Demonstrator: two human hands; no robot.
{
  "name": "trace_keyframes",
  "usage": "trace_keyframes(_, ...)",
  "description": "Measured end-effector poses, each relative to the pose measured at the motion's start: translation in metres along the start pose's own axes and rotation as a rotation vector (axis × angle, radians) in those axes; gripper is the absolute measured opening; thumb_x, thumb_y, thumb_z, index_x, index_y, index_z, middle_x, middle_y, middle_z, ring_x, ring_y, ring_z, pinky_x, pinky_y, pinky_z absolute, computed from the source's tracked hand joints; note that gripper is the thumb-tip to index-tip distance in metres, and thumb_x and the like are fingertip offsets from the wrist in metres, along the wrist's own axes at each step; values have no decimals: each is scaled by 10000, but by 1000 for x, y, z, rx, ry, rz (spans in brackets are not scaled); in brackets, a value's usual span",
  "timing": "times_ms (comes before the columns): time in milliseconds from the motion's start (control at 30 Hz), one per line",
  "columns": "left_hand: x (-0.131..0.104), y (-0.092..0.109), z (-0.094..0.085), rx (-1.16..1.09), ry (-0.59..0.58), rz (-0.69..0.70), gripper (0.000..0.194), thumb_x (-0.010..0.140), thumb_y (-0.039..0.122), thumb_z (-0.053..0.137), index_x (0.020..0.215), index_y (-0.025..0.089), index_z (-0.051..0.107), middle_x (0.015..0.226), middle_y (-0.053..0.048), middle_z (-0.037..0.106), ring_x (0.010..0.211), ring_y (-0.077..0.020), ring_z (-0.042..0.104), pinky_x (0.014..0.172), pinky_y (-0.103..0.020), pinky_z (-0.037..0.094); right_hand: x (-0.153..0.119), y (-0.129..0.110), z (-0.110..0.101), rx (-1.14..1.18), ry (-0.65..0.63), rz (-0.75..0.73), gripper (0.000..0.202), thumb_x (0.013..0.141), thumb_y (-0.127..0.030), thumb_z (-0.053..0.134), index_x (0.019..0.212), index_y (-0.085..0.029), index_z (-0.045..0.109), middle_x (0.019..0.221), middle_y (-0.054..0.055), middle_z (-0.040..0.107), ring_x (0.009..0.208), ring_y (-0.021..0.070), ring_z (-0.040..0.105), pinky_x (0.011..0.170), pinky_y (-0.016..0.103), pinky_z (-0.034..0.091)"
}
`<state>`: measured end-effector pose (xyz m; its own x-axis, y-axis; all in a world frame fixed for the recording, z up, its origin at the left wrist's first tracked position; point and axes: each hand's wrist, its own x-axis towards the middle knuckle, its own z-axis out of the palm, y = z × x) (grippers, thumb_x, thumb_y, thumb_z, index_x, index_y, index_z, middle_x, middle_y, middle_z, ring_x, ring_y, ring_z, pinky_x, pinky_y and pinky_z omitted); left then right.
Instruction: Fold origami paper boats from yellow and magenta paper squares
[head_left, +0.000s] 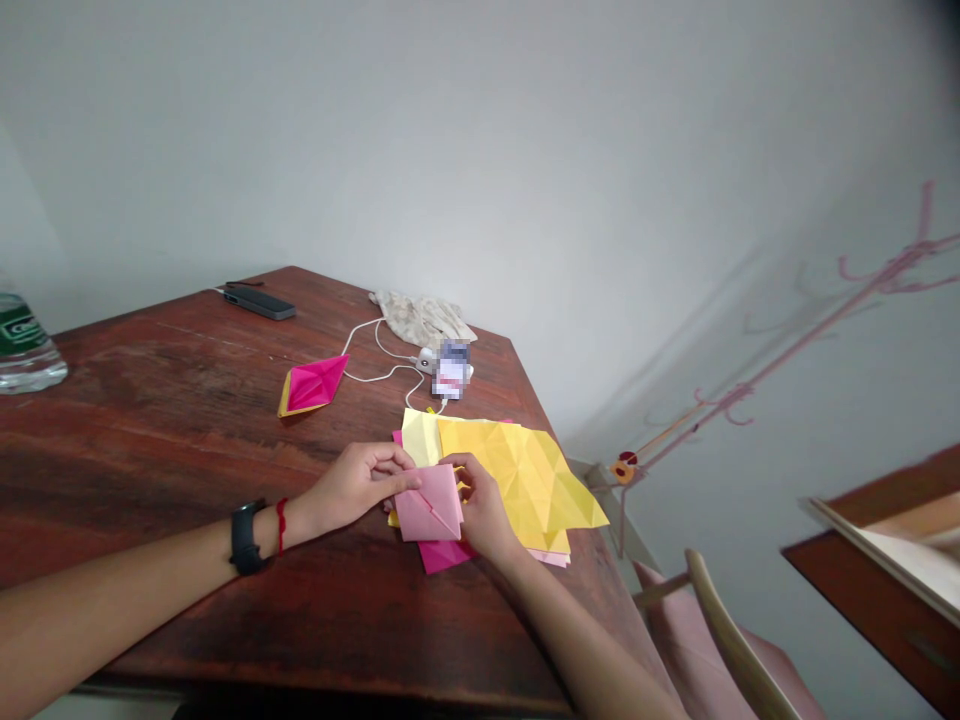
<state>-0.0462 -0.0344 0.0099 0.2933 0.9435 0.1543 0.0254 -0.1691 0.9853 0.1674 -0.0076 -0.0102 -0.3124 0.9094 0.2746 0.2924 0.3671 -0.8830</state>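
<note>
A pink sheet of origami paper (429, 512), folded into a small square with a diagonal crease, is held above a pile of paper. My left hand (369, 482) pinches its upper left corner between thumb and fingers. At its right edge my right hand (484, 505) grips it, with the fingers partly hidden behind the fold. Beneath lie a creased yellow sheet (517, 475), a pale yellow sheet (421, 435) and a magenta sheet (442, 556). Farther left rests a folded magenta and yellow paper piece (316, 383), apart from both hands.
Behind the pile lies a phone (450, 375) with white cables (382, 375). A crumpled pale cloth (424, 318) and a black power bank (259, 302) are at the back of the wooden table (187, 450). A water bottle (26, 345) stands left; a chair (712, 610) is right.
</note>
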Motion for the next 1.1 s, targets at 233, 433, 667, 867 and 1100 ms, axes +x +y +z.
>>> trace_keyframes(233, -2, 4, 2, 23, -27, 4, 286, 803, 428, 733, 849, 149, 689, 724, -33, 735, 639, -157, 672, 566, -224, 517, -3, -3, 2, 28, -41, -10, 314, 719, -241, 744, 999, -204, 605, 958, 50, 671, 757, 166, 601, 596, 250, 460)
trace_keyframes(433, 1, 0, -3, 3, 15, 3, 290, 813, 424, 729, 849, 141, 675, 737, -42, 735, 609, -149, 663, 545, -224, 507, -1, -1, 0, -4, -16, 34, 300, 708, -185, 697, 993, -211, 605, 899, 38, 657, 772, 179, 601, 596, 254, 457)
trace_keyframes(667, -1, 1, 2, -3, -23, -2, 294, 807, 423, 740, 853, 138, 683, 727, -42, 734, 607, -153, 663, 549, -231, 516, -2, -1, 1, -7, -28, 7, 296, 720, -237, 734, 989, -210, 615, 870, 38, 652, 771, 183, 595, 589, 256, 452)
trace_keyframes(867, 2, 1, -3, -30, 10, -15, 309, 813, 430, 732, 847, 131, 661, 706, -43, 723, 578, -149, 652, 532, -233, 511, -1, -2, 1, -11, -10, 17, 291, 698, -172, 698, 971, -203, 605, 857, 31, 647, 733, 170, 580, 584, 251, 438)
trace_keyframes(1100, 0, 2, 2, -2, -53, -33, 330, 803, 460, 730, 843, 139, 666, 718, -43, 733, 603, -158, 662, 557, -242, 518, -3, -3, 1, 13, -35, 8, 312, 708, -230, 758, 982, -207, 611, 893, 39, 664, 773, 181, 598, 634, 271, 471)
